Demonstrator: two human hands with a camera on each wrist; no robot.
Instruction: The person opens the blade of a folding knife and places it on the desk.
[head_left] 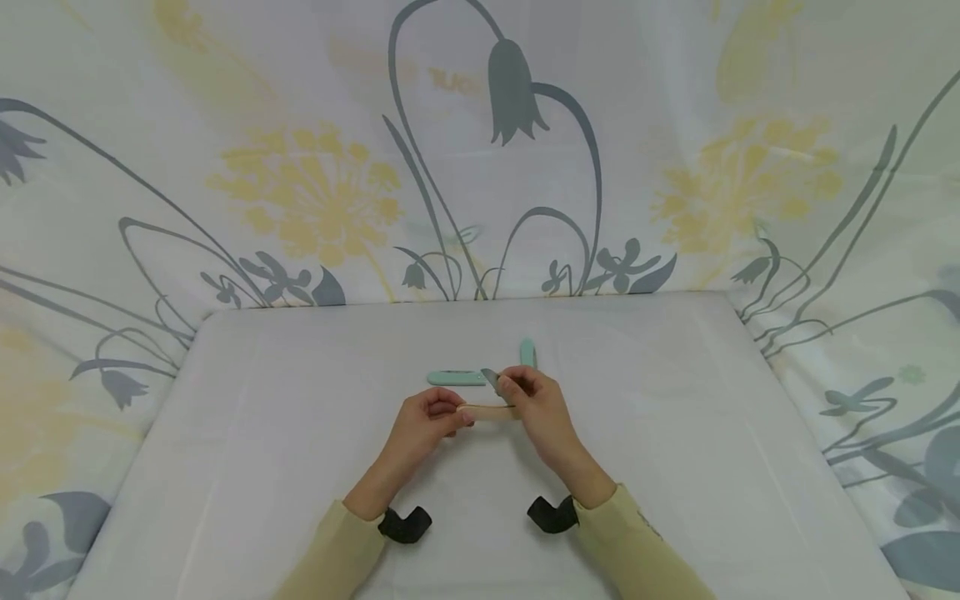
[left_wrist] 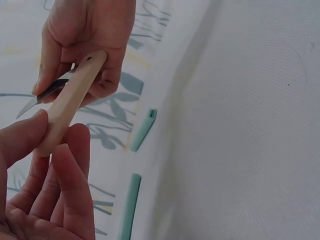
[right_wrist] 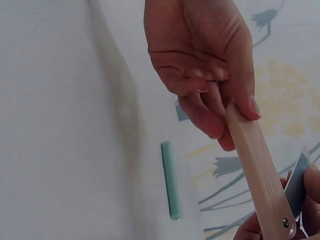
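Note:
A folding knife with a beige handle [head_left: 489, 412] is held between both hands above the table, its metal blade [head_left: 491, 377] partly swung out. My left hand [head_left: 429, 423] pinches the free end of the handle between thumb and fingers. At the pivot end, my right hand [head_left: 545, 419] grips the blade with thumb and fingers. In the left wrist view the blade [left_wrist: 27, 107] points away from the handle [left_wrist: 75, 102] at an angle. A rivet [right_wrist: 285, 223] shows at the pivot end in the right wrist view.
Beyond the hands, a mint-green slim handle [head_left: 453, 378] lies crosswise on the white table [head_left: 300, 467]. Another mint-green piece [head_left: 528, 352] lies lengthwise behind the right hand, partly covered by it. A flower-patterned curtain [head_left: 637, 167] borders the table's far side and both flanks.

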